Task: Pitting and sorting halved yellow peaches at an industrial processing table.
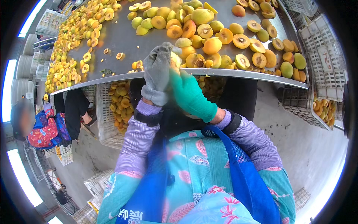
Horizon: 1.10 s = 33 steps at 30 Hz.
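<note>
My left hand [158, 70], in a grey glove, and my right hand [191, 93], in a green knit glove, meet over the near edge of a metal table [123, 42]. Between their fingers is a yellow piece of fruit [175, 59], gripped from both sides and partly hidden by the gloves. Just beyond and to the right lie many yellow-orange fruits, whole and halved, some halves with the brown stone [241, 41] showing. A few loose stones and scraps [119, 55] lie left of my hands.
A large heap of small fruit halves [81, 30] covers the table's left side. Below the edge stands a plastic crate [105, 120] holding fruit halves. More crates [324, 56] stand at the right. A co-worker [44, 131] sits at the far left.
</note>
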Each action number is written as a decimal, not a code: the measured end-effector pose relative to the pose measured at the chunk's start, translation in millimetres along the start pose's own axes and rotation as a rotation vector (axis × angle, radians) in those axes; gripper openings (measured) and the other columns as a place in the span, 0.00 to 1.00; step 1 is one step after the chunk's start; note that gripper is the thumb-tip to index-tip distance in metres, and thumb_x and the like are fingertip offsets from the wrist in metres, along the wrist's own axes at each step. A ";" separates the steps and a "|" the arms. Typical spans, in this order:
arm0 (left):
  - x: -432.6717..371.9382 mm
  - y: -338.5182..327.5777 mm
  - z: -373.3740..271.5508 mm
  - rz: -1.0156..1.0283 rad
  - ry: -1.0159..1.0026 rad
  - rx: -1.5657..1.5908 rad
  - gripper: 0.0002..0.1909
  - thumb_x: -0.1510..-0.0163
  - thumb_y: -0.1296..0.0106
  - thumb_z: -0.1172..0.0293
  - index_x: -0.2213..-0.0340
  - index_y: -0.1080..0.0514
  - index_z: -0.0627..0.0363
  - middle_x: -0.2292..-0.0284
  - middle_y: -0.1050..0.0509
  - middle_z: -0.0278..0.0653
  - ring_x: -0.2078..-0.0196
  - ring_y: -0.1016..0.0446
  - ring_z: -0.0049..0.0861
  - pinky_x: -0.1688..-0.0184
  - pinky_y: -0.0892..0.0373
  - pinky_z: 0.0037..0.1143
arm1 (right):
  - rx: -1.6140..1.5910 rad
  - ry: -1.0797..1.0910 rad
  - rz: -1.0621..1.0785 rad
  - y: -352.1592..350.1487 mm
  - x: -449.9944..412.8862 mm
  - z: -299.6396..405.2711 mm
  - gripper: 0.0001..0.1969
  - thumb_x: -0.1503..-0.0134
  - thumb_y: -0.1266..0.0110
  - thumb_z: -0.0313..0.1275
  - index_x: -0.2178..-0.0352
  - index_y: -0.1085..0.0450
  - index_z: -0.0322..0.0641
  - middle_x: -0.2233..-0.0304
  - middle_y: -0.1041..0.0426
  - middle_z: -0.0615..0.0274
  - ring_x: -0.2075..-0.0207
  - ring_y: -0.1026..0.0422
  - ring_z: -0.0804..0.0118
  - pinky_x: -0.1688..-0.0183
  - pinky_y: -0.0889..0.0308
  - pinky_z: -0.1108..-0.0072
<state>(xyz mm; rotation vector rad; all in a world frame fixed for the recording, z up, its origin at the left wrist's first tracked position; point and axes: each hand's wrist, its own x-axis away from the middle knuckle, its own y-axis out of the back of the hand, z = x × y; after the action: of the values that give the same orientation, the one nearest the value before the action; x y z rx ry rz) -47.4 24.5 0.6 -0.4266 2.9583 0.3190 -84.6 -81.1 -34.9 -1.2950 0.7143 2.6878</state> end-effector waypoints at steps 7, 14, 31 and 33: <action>-9.4 13.6 6.6 0.331 0.083 0.050 0.18 0.42 0.53 0.58 0.69 0.27 0.64 0.73 0.25 0.41 0.75 0.28 0.25 0.73 0.32 0.24 | -1.824 -1.476 0.672 37.4 -30.1 4.4 0.19 0.37 0.63 0.48 0.71 0.36 0.45 0.87 0.42 0.71 0.86 0.41 0.74 0.79 0.42 0.79; 21.2 6.8 -20.8 -0.193 0.471 0.791 0.21 0.43 0.57 0.52 0.68 0.28 0.60 0.77 0.27 0.40 0.77 0.29 0.26 0.72 0.31 0.23 | -2.711 -1.300 0.643 42.2 -20.4 15.2 0.21 0.37 0.67 0.52 0.72 0.37 0.50 0.88 0.46 0.80 0.88 0.47 0.80 0.81 0.48 0.83; -145.5 4.0 39.8 0.486 -0.065 -1.183 0.21 0.55 0.48 0.69 0.56 0.32 0.56 0.61 0.28 0.52 0.62 0.26 0.47 0.56 0.30 0.32 | -0.937 -1.356 0.427 62.8 -22.9 -22.0 0.16 0.39 0.56 0.46 0.69 0.36 0.44 0.87 0.39 0.64 0.86 0.37 0.65 0.84 0.41 0.75; -113.7 19.4 29.1 0.294 0.220 -0.342 0.18 0.52 0.47 0.73 0.56 0.32 0.60 0.62 0.26 0.45 0.62 0.25 0.34 0.59 0.28 0.28 | -0.592 -0.697 0.334 38.8 -5.5 -49.5 0.11 0.42 0.51 0.37 0.69 0.36 0.39 0.82 0.36 0.55 0.83 0.34 0.55 0.81 0.38 0.69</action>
<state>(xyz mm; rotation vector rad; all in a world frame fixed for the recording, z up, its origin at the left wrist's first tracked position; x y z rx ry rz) 58.0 79.2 -5.4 -0.0568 3.1856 0.8722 -55.4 -136.5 -42.6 -0.1838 0.0424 3.4378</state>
